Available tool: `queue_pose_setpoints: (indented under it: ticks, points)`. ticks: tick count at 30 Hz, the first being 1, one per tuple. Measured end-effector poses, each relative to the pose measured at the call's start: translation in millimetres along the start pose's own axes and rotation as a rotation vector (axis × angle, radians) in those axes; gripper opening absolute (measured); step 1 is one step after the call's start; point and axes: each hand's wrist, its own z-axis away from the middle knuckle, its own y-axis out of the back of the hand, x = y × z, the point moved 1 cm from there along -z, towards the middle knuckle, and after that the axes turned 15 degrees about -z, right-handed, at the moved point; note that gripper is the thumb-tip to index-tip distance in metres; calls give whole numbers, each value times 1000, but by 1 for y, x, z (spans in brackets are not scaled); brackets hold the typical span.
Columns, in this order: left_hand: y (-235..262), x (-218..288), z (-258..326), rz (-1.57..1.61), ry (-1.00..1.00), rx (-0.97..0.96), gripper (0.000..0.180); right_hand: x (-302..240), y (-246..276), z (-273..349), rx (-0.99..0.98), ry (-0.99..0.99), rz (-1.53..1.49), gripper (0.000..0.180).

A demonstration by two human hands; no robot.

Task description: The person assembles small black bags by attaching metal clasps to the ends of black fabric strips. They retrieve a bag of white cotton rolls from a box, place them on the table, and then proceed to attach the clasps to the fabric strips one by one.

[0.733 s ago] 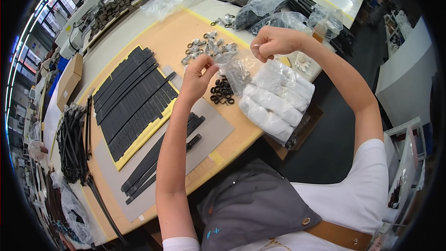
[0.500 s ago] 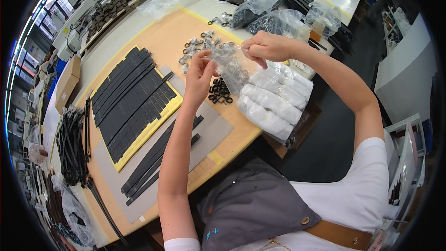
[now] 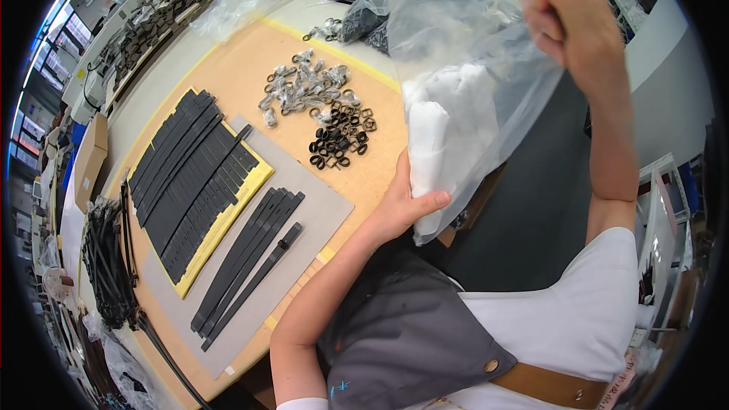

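Step in hand: lifting clear plastic bag (image 3: pixel 486 53) of white wrapped packets (image 3: pixel 440 144) off the workbench (image 3: pixel 228 68), near right edge. R hand (image 3: pixel 573 19) pinches bag mouth up high; L hand (image 3: pixel 406 201) cups the bottom, thumb pressed on. Next move likely needs firm btm support. Bag: thin, crinkled, see-through.

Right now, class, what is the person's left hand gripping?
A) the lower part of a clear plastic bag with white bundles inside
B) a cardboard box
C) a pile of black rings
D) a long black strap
A: the left hand clasps the bottom of the clear plastic bag around the white bundles, while the black rings lie untouched on the table.
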Motion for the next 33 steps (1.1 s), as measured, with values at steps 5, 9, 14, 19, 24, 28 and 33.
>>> queue_pose_setpoints:
  ticks: [5, 9, 14, 19, 24, 28, 33]
  points:
    - [-24, -24, 25, 710, 145, -126, 104, -20, 36, 27, -143, -306, -364, 30]
    - [-55, -65, 51, 1224, 283, -276, 105, 10, 29, 52, 12, -390, -520, 28]
    - [-73, -66, 66, 1272, 235, -340, 109, 21, 39, 56, 103, -344, -646, 26]
    - [-50, -49, 57, 992, 206, -289, 118, 13, 29, 7, 86, -249, -677, 29]
    - [-10, -40, 39, 1074, -22, -263, 93, 11, 24, -71, 179, -34, -891, 23]
    - [26, -21, 24, 947, -48, -64, 91, -1, -8, -102, 160, 40, -966, 20]
    - [64, 8, -21, 1083, -228, 48, 91, 2, -46, -118, 58, -41, -1096, 20]
